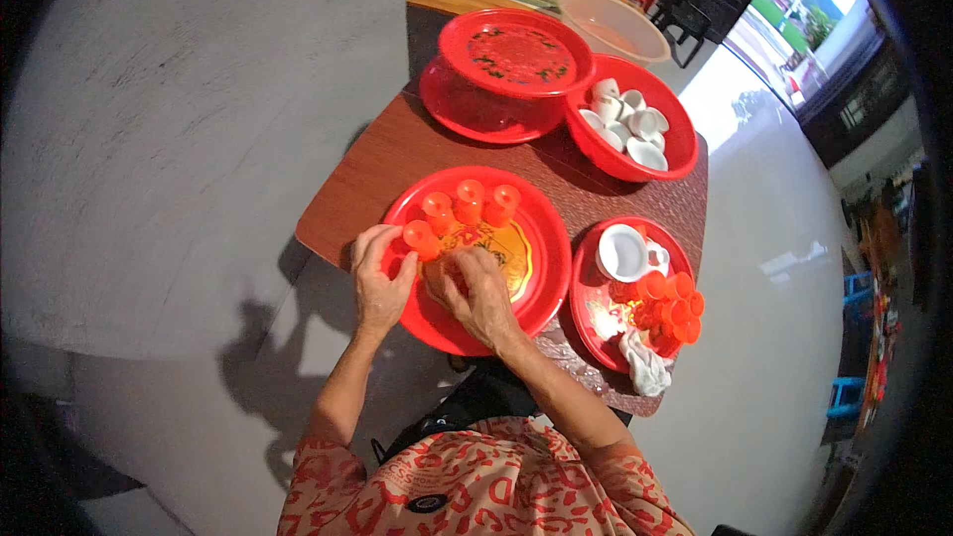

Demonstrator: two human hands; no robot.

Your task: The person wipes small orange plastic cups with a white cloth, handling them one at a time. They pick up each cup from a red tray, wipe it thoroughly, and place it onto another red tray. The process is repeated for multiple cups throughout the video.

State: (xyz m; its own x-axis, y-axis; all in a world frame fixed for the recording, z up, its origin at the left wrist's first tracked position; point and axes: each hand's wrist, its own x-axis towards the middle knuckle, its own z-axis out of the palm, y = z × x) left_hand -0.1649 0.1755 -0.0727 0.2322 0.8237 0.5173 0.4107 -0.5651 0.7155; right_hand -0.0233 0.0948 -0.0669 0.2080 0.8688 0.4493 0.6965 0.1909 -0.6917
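A round red tray [548,238] with a yellow patterned middle lies in front of me on the near part of the table. Several small orange-red stemmed cups stand in a curved row on its far left side, among them one cup [470,201] near the far rim. My left hand [382,283] reaches over the tray's left rim, thumb and fingers around the leftmost orange-red cup [419,236]. Over the tray's middle, my right hand [478,296] has its fingers curled down and closed; whatever they hold is hidden beneath them.
To the right, a second red tray [588,303] carries a white mug [623,253], several orange-red cups [679,310] and a crumpled white cloth [645,365]. Farther back are a red basin [680,154] of white cups, stacked red trays [516,50] and a pale basin [613,25].
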